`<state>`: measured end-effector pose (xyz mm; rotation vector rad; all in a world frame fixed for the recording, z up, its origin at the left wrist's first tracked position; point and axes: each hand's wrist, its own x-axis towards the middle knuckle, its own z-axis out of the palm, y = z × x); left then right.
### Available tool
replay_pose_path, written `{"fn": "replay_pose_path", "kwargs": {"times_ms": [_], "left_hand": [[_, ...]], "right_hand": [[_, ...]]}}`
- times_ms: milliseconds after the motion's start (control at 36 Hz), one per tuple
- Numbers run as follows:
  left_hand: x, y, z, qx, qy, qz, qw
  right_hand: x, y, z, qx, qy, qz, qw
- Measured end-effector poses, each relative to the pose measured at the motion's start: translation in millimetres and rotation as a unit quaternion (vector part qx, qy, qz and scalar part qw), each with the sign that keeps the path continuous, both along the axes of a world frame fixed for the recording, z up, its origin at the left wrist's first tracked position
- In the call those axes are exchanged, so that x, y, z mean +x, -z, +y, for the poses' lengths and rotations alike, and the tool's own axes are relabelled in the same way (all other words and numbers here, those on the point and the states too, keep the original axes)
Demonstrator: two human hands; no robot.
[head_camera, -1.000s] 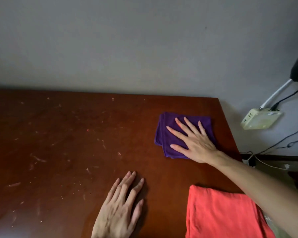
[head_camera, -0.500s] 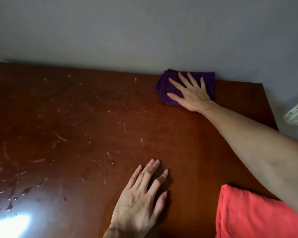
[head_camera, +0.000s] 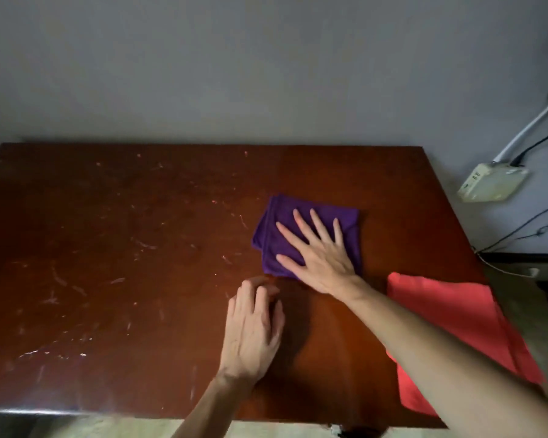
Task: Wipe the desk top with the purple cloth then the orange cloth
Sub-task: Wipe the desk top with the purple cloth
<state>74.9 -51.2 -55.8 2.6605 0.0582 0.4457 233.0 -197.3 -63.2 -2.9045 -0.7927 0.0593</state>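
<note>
Right grip [head_camera: 321,260] flat atop purple cloth [head_camera: 277,238], mid-desk [head_camera: 140,248].

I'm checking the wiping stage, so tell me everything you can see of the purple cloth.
The purple cloth is a deep violet, soft-looking fabric folded into a rough square, with layered edges showing along its left side. It lies flat on the brown desk top, right of centre and away from the back edge. The right hand presses on it with fingers spread and straight, covering its middle and near right part. It lies apart from the orange cloth and from the left hand.
</note>
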Motion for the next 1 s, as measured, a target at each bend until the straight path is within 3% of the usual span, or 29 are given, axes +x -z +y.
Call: {"fn": "replay_pose_path", "kwargs": {"times_ms": [139,250,417,611,778,1000], "left_hand": [[-43.6,-10.3,92.9,0.064,-0.057,0.056,0.995],[-74.0,-14.7,156.4,0.107,-0.042,0.093,0.989],[-96.8,-9.1,178.1,0.123,-0.018,0.087,0.989],[-83.1,-7.6,157.2,0.084,0.014,0.024,0.996],[-82.8,4.0,157.7,0.089,0.041,0.088,0.991],[-81.8,13.8,161.3,0.043,0.041,0.107,0.992]], "right_hand": [[-118.1,1.4,13.7,-0.008,-0.006,-0.005,1.000],[-205.9,1.0,32.2,-0.005,-0.017,-0.011,1.000],[-235.8,4.1,64.4,-0.019,0.017,-0.014,1.000],[-150.9,5.2,107.1,-0.022,0.062,-0.013,0.998],[-33.9,-0.7,140.5,-0.011,0.096,0.002,0.995],[121.2,-8.6,164.4,-0.002,0.099,0.034,0.995]]}}
